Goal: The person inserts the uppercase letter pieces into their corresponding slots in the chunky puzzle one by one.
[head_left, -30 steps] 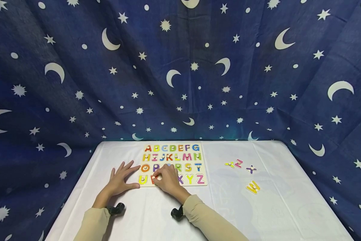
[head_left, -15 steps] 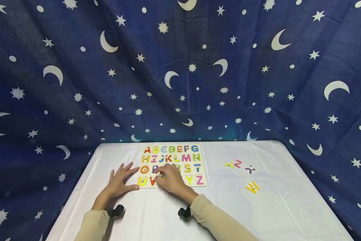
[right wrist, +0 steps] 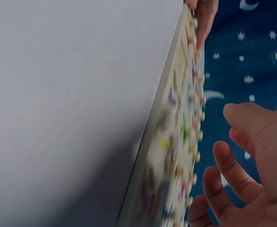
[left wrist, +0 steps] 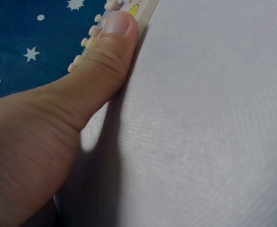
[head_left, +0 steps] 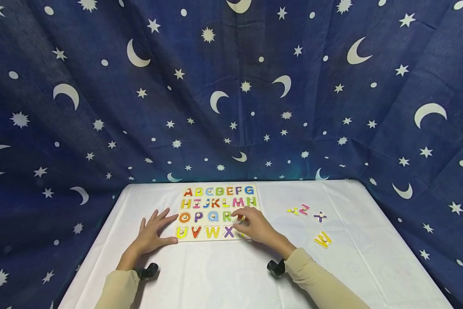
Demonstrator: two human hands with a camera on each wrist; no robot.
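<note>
A wooden alphabet puzzle board [head_left: 217, 240] lies on the table, most of its letters with small knobs. My left hand [head_left: 152, 234] has its fingers spread at the board's left side; in the left wrist view the thumb [left wrist: 100, 61] touches the board's edge. A red V piece [head_left: 196, 232] sits in the bottom row beside the yellow U [head_left: 182, 232]. Over the board's right part hovers my right hand [head_left: 256, 225], holding nothing, its fingers loosely bent and apart from the thumb. It hides the S, T, Z and part of the Y.
To the right of the board lie loose letters: a yellow W [head_left: 322, 239], a purple X [head_left: 320, 216], a yellow-green Y [head_left: 292, 211] and a pink Z [head_left: 304, 209]. A starry blue cloth [head_left: 231, 107] hangs behind the white table [head_left: 216, 274].
My right hand has let go of the red V and moved right across the board, uncovering the Q, R, W and X spots. My left hand stays in place.
</note>
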